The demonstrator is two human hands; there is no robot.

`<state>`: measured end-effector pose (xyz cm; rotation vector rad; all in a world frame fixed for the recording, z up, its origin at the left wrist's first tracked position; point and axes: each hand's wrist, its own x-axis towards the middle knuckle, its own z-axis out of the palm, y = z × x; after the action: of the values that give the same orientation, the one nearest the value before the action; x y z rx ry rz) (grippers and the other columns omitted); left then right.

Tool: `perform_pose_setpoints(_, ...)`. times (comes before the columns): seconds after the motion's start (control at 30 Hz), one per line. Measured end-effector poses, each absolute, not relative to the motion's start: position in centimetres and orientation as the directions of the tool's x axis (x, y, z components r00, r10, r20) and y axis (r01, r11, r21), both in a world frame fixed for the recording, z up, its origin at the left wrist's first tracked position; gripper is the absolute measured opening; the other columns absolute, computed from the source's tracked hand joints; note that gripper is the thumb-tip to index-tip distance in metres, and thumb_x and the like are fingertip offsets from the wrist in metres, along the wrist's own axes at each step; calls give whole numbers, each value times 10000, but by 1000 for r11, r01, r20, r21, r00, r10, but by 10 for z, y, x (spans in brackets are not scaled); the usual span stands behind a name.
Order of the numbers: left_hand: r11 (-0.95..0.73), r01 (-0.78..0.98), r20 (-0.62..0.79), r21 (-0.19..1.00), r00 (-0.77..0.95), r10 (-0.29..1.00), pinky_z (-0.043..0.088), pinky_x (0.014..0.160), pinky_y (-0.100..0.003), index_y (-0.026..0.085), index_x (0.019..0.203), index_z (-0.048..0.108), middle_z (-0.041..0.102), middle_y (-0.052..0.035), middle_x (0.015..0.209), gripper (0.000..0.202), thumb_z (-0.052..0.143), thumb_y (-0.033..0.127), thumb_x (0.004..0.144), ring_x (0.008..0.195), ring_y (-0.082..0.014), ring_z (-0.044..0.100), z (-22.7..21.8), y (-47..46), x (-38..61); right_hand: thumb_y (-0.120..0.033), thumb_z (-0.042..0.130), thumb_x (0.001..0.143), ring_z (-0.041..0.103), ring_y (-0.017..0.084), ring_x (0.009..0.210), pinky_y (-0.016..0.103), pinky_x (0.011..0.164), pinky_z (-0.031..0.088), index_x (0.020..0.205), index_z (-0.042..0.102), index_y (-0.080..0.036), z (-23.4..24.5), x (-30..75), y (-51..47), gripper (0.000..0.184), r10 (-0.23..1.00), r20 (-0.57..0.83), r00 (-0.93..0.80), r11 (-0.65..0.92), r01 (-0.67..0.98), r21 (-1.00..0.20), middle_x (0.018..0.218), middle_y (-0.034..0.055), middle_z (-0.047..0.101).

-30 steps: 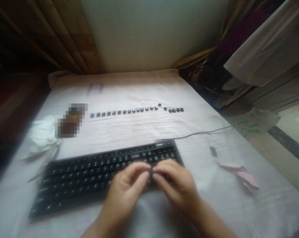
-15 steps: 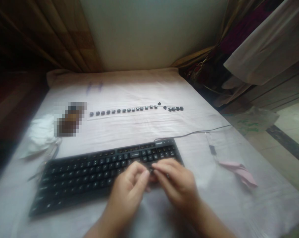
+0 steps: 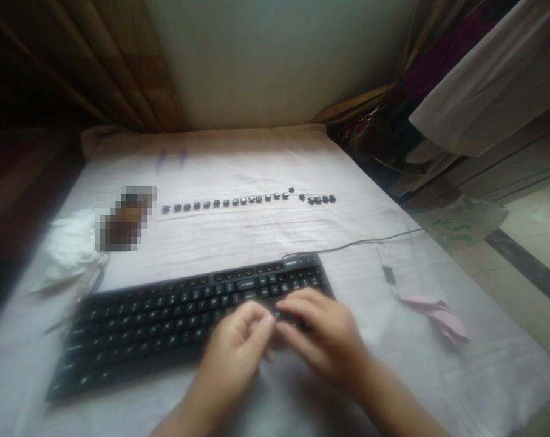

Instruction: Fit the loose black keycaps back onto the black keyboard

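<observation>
A black keyboard [image 3: 166,318] lies on a table covered with a white cloth [image 3: 257,164]. Both hands meet over the keyboard's right part. My left hand [image 3: 236,355] has its fingers curled, fingertips pressed toward the keys. My right hand [image 3: 323,340] also has bent fingers, its tips touching the left hand's tips at one spot on the keys. What they pinch there is hidden by the fingers. A row of several small dark keycaps [image 3: 250,200] lies on the cloth beyond the keyboard.
The keyboard's cable [image 3: 361,243] runs right to the table edge. A pink cloth [image 3: 436,312] lies at the right. Crumpled white material [image 3: 72,246] and a blurred-out brown object [image 3: 124,218] sit at the left. Curtains hang behind and to the right.
The view has shifted slightly. My hands stay together on the same area of keys, the left fingers curling in a little more.
</observation>
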<state>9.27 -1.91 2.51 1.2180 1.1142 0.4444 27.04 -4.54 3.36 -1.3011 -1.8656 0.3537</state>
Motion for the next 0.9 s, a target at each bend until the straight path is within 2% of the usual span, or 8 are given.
perform_pose_setpoints(0.2,309,307,-424,900,455,783,410,506,-211,186,805,587,608,2,627,379,503,545,895,565,-137,589,19,-21,95,-245,575,905,675,162,676,259,604,552,919,659,-180,28,277,-43,107,836,490,-246,490,736,-467,814,70,714)
perform_pose_setpoints(0.37,272,318,-402,908,476,782,474,572,-243,183,963,635,709,-47,799,346,474,488,928,580,-139,613,19,-18,94,-258,584,903,683,163,695,262,638,561,923,675,-181,18,294,-30,121,822,511,-253,491,770,-407,834,72,726)
perform_pose_setpoints(0.43,148,378,-328,914,473,818,489,604,-254,202,982,653,725,-46,819,318,461,452,944,593,-144,621,20,-17,92,-246,585,902,692,167,734,262,669,563,942,684,-185,13,304,-20,123,842,492,-219,445,798,-407,853,68,729)
perform_pose_setpoints(0.47,33,420,-249,907,471,846,494,625,-259,214,969,661,725,-40,811,291,458,422,951,618,-150,630,19,-16,91,-242,591,899,694,170,746,264,677,561,940,689,-186,11,309,-15,120,854,477,-206,420,814,-401,856,66,729)
perform_pose_setpoints(0.57,-389,492,113,779,500,858,510,749,-292,226,953,674,725,-39,848,203,483,295,948,770,-179,659,15,-13,89,-245,614,884,685,166,734,261,664,548,919,705,-191,5,318,-1,111,883,414,-220,385,844,-373,847,55,724)
perform_pose_setpoints(0.67,-634,503,350,587,549,759,497,908,-367,205,1059,668,724,-65,1003,213,505,194,924,960,-215,642,9,-12,90,-250,631,875,672,150,730,242,662,534,921,711,-197,2,319,8,107,895,352,-273,399,844,-359,855,46,720)
perform_pose_setpoints(0.77,-696,557,389,452,579,716,471,980,-432,186,1148,651,693,-91,1133,269,508,181,920,1089,-252,598,5,-11,93,-252,643,871,664,145,740,232,668,519,925,714,-195,3,317,12,106,888,325,-326,431,836,-339,863,44,718)
perform_pose_setpoints(0.9,-705,596,376,384,597,709,468,989,-458,158,1181,639,668,-114,1173,291,509,206,925,1123,-272,574,2,-9,96,-234,654,863,639,143,699,228,616,468,895,719,-190,10,317,15,85,854,309,-418,496,834,-242,808,37,703)
